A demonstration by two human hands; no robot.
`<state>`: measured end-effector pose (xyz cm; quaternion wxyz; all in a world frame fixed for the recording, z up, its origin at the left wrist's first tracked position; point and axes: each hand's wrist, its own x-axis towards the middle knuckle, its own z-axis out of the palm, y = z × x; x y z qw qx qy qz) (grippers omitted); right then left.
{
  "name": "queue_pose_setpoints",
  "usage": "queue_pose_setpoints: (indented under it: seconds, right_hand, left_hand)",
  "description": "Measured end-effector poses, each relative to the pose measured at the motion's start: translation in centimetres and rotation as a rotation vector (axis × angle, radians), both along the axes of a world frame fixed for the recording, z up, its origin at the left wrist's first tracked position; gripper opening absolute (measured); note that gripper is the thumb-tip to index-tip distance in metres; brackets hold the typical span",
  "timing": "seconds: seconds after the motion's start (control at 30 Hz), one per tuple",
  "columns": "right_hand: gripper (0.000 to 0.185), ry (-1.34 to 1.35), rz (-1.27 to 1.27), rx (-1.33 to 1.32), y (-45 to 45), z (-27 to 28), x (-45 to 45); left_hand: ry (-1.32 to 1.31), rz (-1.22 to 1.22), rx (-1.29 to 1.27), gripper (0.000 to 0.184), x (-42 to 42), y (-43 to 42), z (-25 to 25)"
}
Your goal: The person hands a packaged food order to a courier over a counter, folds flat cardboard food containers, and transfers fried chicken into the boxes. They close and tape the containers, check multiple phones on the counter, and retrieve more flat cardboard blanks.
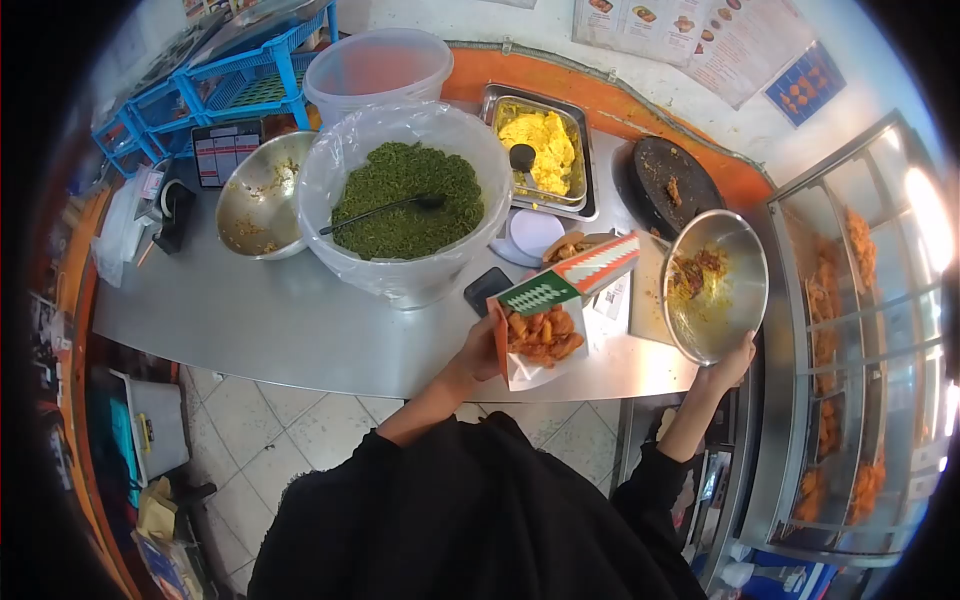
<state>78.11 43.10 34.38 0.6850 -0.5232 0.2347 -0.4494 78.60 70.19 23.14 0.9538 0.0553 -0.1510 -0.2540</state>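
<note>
My left hand (478,352) is closed around a paper takeaway box (538,292) with a green, white and orange printed lid flap standing up. Inside it lie several glazed, orange-brown fried pieces (546,338). To the right, my right hand (730,370) grips the lower rim of a steel mixing bowl (747,290), which is tilted so its inside faces me. Yellowish sauce and reddish-brown bits (698,275) coat the bowl's inner wall. The box and the bowl are apart, both over the front part of the steel counter (380,355).
A plastic-lined tub (325,255) of chopped greens holds a black ladle (385,212). Behind stand a tray (588,205) of yellow food and a dark round stone mortar (650,165). Another steel bowl (235,215) sits left; a glass display cabinet (785,235) with fried food borders the right.
</note>
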Motion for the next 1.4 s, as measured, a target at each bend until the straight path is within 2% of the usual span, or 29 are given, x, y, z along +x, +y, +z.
queue_pose_setpoints:
  seconds: [0.03, 0.1, 0.17, 0.23, 0.27, 0.3, 0.37, 0.4, 0.43, 0.5, 0.53, 0.57, 0.63, 0.7, 0.77, 0.8, 0.9, 0.97, 1.1, 1.17, 1.23, 1.3, 1.37, 1.4]
  right_hand:
    - [0.018, 0.039, -0.061, 0.075, -1.1, -0.8, 0.5]
    - [0.023, 0.065, -0.029, 0.09, -4.8, -3.8, 1.8]
    - [0.023, 0.189, 0.047, 0.302, -7.2, -6.1, 3.7]
    - [0.022, 0.305, 0.013, 0.3, -8.2, -8.6, 5.8]
    - [0.022, 0.325, 0.028, 0.276, -8.5, -9.7, 6.8]
    - [0.022, 0.348, 0.044, 0.253, -8.6, -10.8, 7.9]
    - [0.023, 0.322, 0.141, 0.201, -8.8, -12.9, 10.1]
    - [0.025, 0.283, 0.21, 0.138, -8.9, -13.9, 11.1]
    - [0.025, 0.299, 0.234, 0.149, -8.9, -14.6, 11.9]
    - [0.03, 0.478, 0.225, -0.086, -8.6, -15.2, 13.0]
    - [0.037, 0.473, 0.145, -0.412, -8.3, -15.2, 12.6]
    - [0.037, 0.475, 0.168, -0.41, -7.6, -15.7, 11.8]
    - [0.061, 0.345, -0.217, -1.089, -5.3, -16.7, 9.5]
    - [0.085, 0.163, 0.391, -0.934, -1.3, -18.1, 6.9]
    - [0.104, 0.102, 0.706, -0.835, 2.7, -16.9, 6.3]
    - [0.104, 0.099, 0.713, -0.832, 3.5, -17.2, 7.1]
    - [0.11, 0.349, 0.687, -1.12, 5.4, -18.1, 8.7]
    - [0.113, 0.157, 0.785, -0.705, 6.3, -17.6, 8.4]
    - [0.114, 0.167, 0.723, -0.658, 6.2, -17.8, 8.0]
    - [0.113, 0.124, 0.661, -0.754, 6.1, -17.1, 7.6]
    - [0.117, 0.177, 0.705, -0.578, 6.0, -16.9, 6.4]
    - [0.114, 0.111, 0.619, -0.648, 6.0, -18.0, 4.6]
    - [0.113, 0.357, 0.553, -0.92, 7.1, -15.9, 1.1]
    - [0.113, 0.368, 0.533, -0.917, 7.8, -16.5, -0.7]
  left_hand:
    - [0.002, 0.004, 0.01, 0.054, 0.0, 0.1, -0.3]
    - [0.059, -0.069, 0.005, 0.056, 0.4, 0.2, -1.3]
    - [0.09, -0.04, 0.094, 0.056, -0.4, -0.3, -2.0]
    - [0.086, 0.012, 0.146, 0.055, -1.1, -0.8, -2.7]
    - [0.225, 0.04, 0.085, 0.054, -1.3, -1.0, -3.3]
    - [0.238, 0.063, 0.098, 0.054, -1.5, -1.3, -3.8]
    - [0.367, 0.235, 0.06, 0.053, -1.5, -1.9, -3.8]
    - [0.422, 0.394, 0.139, 0.055, -1.6, -2.5, -3.8]
    - [0.437, 0.419, 0.15, 0.055, -2.1, -2.9, -3.8]
    - [0.416, 0.423, 0.008, 0.052, -3.1, -3.5, -3.5]
    - [0.445, 0.491, 0.011, 0.053, -3.6, -3.7, -4.0]
    - [0.451, 0.513, 0.014, 0.053, -4.2, -3.7, -4.3]
    - [0.433, 0.581, 0.087, 0.052, -5.4, -3.3, -4.7]
    - [0.478, 0.61, 0.062, 0.054, -6.7, -2.4, -5.0]
    - [0.527, 0.734, 0.088, 0.054, -8.1, -1.3, -5.3]
    - [0.458, 0.773, 0.156, 0.054, -8.9, -0.6, -5.1]
    - [0.399, 0.849, 0.259, 0.054, -11.1, 2.8, -6.3]
    - [0.417, 0.894, 0.342, 0.055, -11.8, 5.1, -6.6]
    - [0.573, 0.995, 0.471, 0.056, -13.1, 10.7, -7.0]
    - [0.584, 1.043, 0.563, 0.06, -13.2, 13.8, -7.0]
    - [0.584, 1.085, 0.652, 0.063, -12.5, 16.8, -7.0]
    - [0.591, 1.224, 0.844, 0.062, -11.9, 20.0, -6.7]
    - [0.537, 1.244, 0.847, 0.056, -11.8, 24.8, -8.8]
    - [0.577, 1.349, 0.961, 0.053, -11.5, 26.7, -9.3]
